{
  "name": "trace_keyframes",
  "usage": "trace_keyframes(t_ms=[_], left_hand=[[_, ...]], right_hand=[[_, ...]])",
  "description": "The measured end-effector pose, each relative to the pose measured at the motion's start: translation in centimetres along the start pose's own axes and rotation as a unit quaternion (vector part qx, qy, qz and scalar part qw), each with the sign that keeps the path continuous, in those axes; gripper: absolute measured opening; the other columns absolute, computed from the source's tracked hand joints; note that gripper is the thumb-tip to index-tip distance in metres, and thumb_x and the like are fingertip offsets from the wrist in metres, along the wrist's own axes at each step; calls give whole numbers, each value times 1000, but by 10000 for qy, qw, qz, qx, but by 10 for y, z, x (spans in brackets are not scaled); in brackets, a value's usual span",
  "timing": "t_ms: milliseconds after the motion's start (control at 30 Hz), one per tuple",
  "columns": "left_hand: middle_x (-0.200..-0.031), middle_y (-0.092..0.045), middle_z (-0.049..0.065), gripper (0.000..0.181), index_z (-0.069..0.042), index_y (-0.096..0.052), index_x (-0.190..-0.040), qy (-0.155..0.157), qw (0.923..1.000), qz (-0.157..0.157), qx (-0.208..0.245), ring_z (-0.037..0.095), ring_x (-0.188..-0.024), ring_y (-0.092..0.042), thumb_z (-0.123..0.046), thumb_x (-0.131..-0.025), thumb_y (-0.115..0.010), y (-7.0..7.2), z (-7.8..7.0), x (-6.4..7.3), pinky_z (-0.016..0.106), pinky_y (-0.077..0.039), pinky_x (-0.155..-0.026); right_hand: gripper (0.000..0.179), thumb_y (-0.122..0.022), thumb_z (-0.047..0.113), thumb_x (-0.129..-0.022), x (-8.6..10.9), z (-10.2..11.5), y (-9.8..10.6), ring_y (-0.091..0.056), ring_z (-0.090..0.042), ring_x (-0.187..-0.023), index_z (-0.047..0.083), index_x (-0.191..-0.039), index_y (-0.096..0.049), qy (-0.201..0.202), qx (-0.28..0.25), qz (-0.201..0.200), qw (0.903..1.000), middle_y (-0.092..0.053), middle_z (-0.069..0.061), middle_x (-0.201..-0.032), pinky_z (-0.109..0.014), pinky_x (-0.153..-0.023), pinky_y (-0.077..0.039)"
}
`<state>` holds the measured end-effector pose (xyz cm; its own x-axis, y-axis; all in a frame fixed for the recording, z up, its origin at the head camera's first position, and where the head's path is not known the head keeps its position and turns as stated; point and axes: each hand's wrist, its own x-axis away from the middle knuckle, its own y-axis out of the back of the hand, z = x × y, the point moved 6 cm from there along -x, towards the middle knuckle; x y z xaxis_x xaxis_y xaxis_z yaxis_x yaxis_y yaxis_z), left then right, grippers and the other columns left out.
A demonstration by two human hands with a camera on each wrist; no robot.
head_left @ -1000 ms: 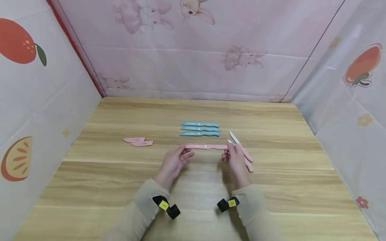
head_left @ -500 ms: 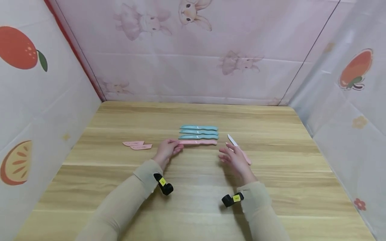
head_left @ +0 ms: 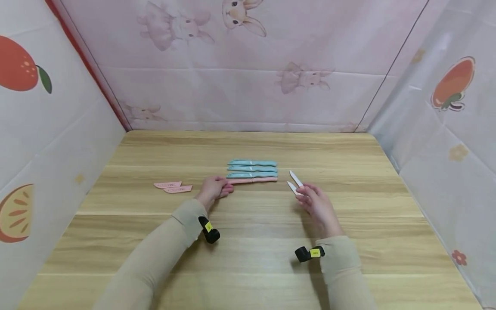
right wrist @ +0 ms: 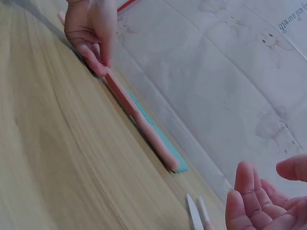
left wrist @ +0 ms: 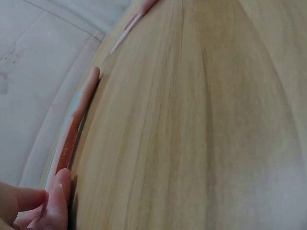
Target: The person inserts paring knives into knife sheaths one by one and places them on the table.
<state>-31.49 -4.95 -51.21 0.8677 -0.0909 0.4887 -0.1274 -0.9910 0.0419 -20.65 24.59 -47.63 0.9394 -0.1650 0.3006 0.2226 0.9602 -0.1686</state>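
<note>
My left hand [head_left: 213, 189] pinches the sheath end of a pink knife [head_left: 263, 179], which lies just in front of the sheathed blue knives [head_left: 252, 169]. In the right wrist view the pink knife [right wrist: 153, 140] appears tilted on its edge beside the blue ones. My right hand [head_left: 317, 209] hovers at two unsheathed pink knives, with their pale blades [head_left: 296, 178] showing and their handles hidden by the hand. Thumb and fingers [right wrist: 247, 191] stand apart there, with nothing between them.
Two loose pink knife sheaths [head_left: 177, 189] overlap left of my left hand. The wooden table [head_left: 248, 258] is bounded by a pink printed backdrop [head_left: 232, 86] and light side curtains. Both wrists wear black cameras [head_left: 308, 254].
My left hand has set the sheathed pink knife down in front of the blue ones. The right hand has let go of its handle and moved right, over the bare knives.
</note>
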Motion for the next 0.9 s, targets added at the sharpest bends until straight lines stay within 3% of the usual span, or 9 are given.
trace_keyframes(t_ms=[133, 300, 467, 600, 667, 800, 833, 900], left_hand=[[-91, -65, 13, 23, 1, -52, -116, -35, 9995, -7, -325, 12, -72, -66, -12, -98, -48, 2, -1, -1, 21, -55, -63], [-89, -65, 12, 19, 0, -54, -110, -208, 9975, -97, -672, 11, -68, -65, -13, -97, -50, 3, -4, -1, 20, -54, -59], [-91, -66, 12, 17, -1, -55, -108, -318, 9962, -155, -799, 11, -69, -65, -13, -96, -53, 4, -4, 1, 20, -54, -61], [-94, -65, 13, 18, -1, -54, -110, -327, 9975, -42, -621, 14, -74, -66, -13, -97, -51, 8, -4, 3, 23, -55, -66], [-97, -64, 13, 23, 0, -51, -117, -394, 9985, 60, -386, 16, -77, -65, -12, -97, -49, 15, -14, 5, 28, -55, -75], [-107, -60, 16, 32, 2, -44, -127, -1098, 9928, 62, -476, 20, -90, -63, -15, -100, -44, 48, -57, 15, 39, -49, -90], [-110, -60, 18, 33, 2, -44, -128, -1375, 9879, -18, -723, 21, -93, -63, -16, -100, -43, 58, -69, 19, 41, -48, -91], [-114, -59, 19, 34, 3, -46, -127, -1888, 9684, -271, -1605, 24, -100, -61, -19, -101, -43, 78, -88, 27, 43, -48, -91]], right_hand=[[44, -44, 16, -99, 1, 4, 7, -61, -11, -87, -3, -136, -31, -41, 82, -225, 9997, -58, -10, -110, -27, -86, -51], [35, -44, 13, -99, 4, 7, 16, -57, -15, -88, -5, -129, -41, 57, 1370, -365, 9899, -53, -18, -111, -23, -77, -53], [27, -52, 13, -96, 7, 9, 20, -58, -22, -80, -5, -116, -50, 428, 2922, -298, 9549, -56, -21, -105, -23, -56, -52], [27, -58, 15, -92, 10, 8, 22, -58, -29, -87, -5, -110, -52, 637, 3841, -331, 9205, -58, -23, -107, -26, -58, -52], [27, -60, 14, -90, 10, 7, 24, -58, -30, -91, -5, -108, -53, 623, 4144, -356, 9073, -59, -22, -107, -28, -63, -51], [26, -62, 15, -89, 9, 5, 28, -56, -29, -88, -3, -106, -55, 514, 4607, -425, 8851, -61, -19, -101, -34, -69, -48], [26, -62, 16, -89, 9, 5, 29, -55, -28, -86, -2, -105, -56, 466, 4687, -432, 8810, -61, -18, -99, -34, -69, -47], [25, -63, 17, -88, 9, 4, 30, -54, -26, -81, -2, -104, -57, 406, 4799, -423, 8753, -62, -15, -94, -34, -67, -45]])
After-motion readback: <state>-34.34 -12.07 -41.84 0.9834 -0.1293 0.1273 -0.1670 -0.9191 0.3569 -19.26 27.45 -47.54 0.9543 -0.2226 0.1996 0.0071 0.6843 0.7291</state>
